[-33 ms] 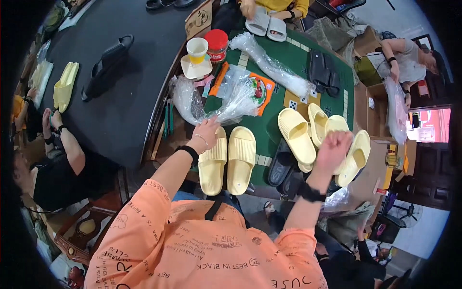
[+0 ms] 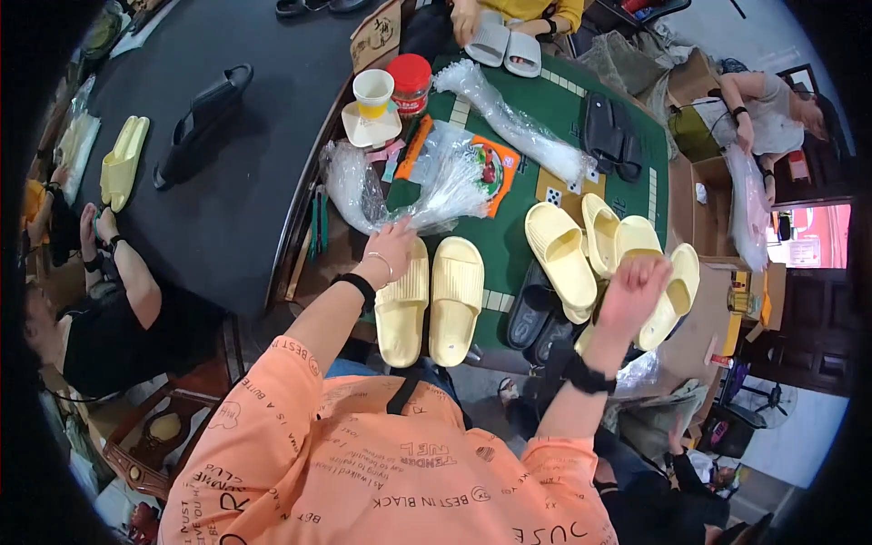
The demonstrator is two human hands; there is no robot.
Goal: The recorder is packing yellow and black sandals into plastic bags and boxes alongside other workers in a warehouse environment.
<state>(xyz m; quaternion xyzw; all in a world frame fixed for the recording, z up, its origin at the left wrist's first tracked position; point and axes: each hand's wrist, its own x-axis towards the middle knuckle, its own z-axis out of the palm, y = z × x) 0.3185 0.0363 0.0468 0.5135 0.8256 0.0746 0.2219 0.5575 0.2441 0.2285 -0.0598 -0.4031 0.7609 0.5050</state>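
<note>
A pair of cream slide sandals, the left slide (image 2: 401,318) and the right slide (image 2: 456,304), lies side by side at the table's near edge. Just beyond them, the stretched fingers of my left hand (image 2: 391,251) touch the near end of a bundle of thin clear plastic strands (image 2: 445,202); whether they pinch a strand cannot be made out. My right hand (image 2: 636,286) is raised with curled fingers in front of several more cream slides (image 2: 559,256), partly covering them. Anything inside its fingers is hidden. Dark slides (image 2: 531,318) sit beneath that cream group.
On the green tabletop (image 2: 509,95) lie another clear strand bundle (image 2: 518,123), an orange packet (image 2: 495,173) and black slides (image 2: 610,136). A paper cup (image 2: 372,93) and red-lidded jar (image 2: 411,84) stand far left. Across, a person's hands hold grey slides (image 2: 489,41).
My right hand has shifted slightly right and down over the cream slides. My left hand stays at the strand bundle, and the pair before me is almost unmoved.
</note>
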